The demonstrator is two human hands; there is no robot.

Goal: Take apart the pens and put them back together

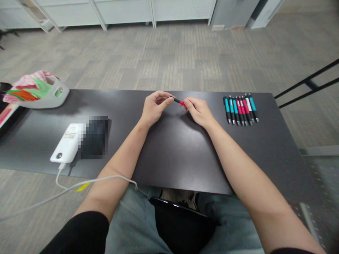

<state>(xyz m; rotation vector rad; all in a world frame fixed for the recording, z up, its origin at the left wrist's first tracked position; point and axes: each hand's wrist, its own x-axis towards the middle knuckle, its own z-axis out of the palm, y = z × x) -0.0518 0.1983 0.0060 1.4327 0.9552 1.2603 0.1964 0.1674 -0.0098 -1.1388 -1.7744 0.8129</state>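
Observation:
Between my two hands, above the far half of the dark table (pixel 164 162), is a pen (pixel 179 101) with a black section and a pink-red barrel. My left hand (pixel 156 107) pinches its black end between thumb and fingers. The fingers of my right hand (pixel 197 110) are closed around the pink-red end and hide part of it. To the right, a row of several pens (pixel 240 109) lies side by side on the table, with teal, pink-red and white barrels and black grips.
At the left stand a white power bank (pixel 67 143) and a blurred dark object (pixel 94 137). A white cable (pixel 97 179) crosses over my left forearm. A light grey basket (pixel 59 97) with colourful cloths or packets sits at the far left. Black rails (pixel 309 84) rise beyond the right edge.

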